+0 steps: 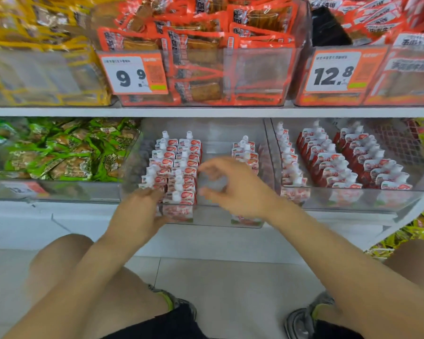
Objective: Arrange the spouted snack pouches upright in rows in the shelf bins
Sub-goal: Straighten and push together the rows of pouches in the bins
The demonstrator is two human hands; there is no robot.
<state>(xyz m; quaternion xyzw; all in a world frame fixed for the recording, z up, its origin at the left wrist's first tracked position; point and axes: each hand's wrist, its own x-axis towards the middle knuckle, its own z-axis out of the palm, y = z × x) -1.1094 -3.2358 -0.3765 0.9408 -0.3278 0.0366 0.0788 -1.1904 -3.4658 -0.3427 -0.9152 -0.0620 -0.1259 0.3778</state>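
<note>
Currently left hand (140, 211) steadies front pouches (179, 192) in middle bin (206, 222), fingers hidden, cannot tell; right hand (235, 189) empty, fingers apart; fill the gap evenly, spouts up.

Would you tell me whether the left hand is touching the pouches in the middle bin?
Touching. The head view shows the left hand pressed against the front pouches of the left rows.

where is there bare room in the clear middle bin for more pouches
Free: the lane in the clear middle bin between the two left rows of white-capped red pouches and the short right row. Crowded: the right bin.
</note>
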